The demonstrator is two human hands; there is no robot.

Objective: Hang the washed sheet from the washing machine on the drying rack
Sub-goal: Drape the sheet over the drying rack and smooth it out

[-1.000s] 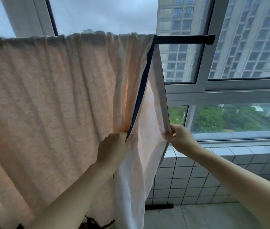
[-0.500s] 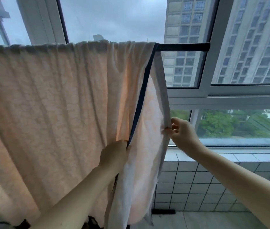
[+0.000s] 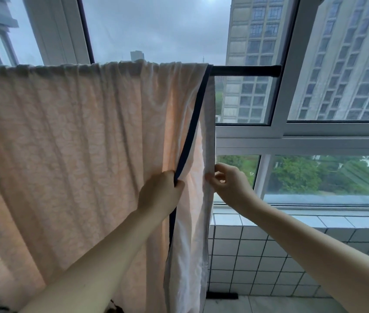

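A pale pink patterned sheet with a dark blue trimmed edge hangs over the black top bar of the drying rack, filling the left half of the view. My left hand grips the front layer at the blue trim, about halfway down. My right hand pinches the right edge of the back layer at the same height. The two layers are held apart, and the white inner side shows between them.
A white-framed window stands right behind the rack, above a white tiled low wall. The rack's black foot lies on the floor at the wall's base. Something dark shows at the bottom edge under the sheet.
My right hand has moved left, bringing the back layer's edge closer to the front one. The view has tilted upward, so the bar and both hands sit lower in frame.
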